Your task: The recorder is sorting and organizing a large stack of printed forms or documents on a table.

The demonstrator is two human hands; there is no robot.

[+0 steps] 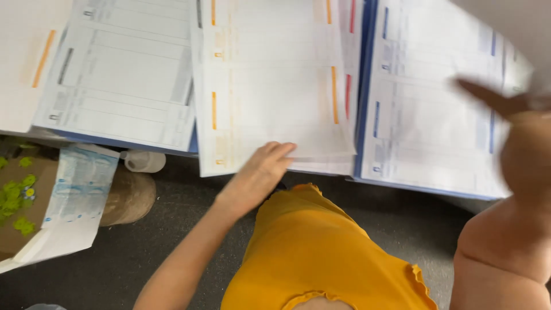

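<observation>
Three stacks of printed form sheets lie side by side on a table edge. My left hand rests on the lower edge of the middle stack with orange stripes, fingers together on top of the paper. My right hand is raised and blurred at the right, gripping a white sheet lifted above the blue-striped stack. A grey-striped stack lies to the left, out of reach of either hand.
Below the table there is dark floor. At lower left stand a brown cardboard box with green bits, a hanging printed sheet and a white roll. My orange top fills the bottom middle.
</observation>
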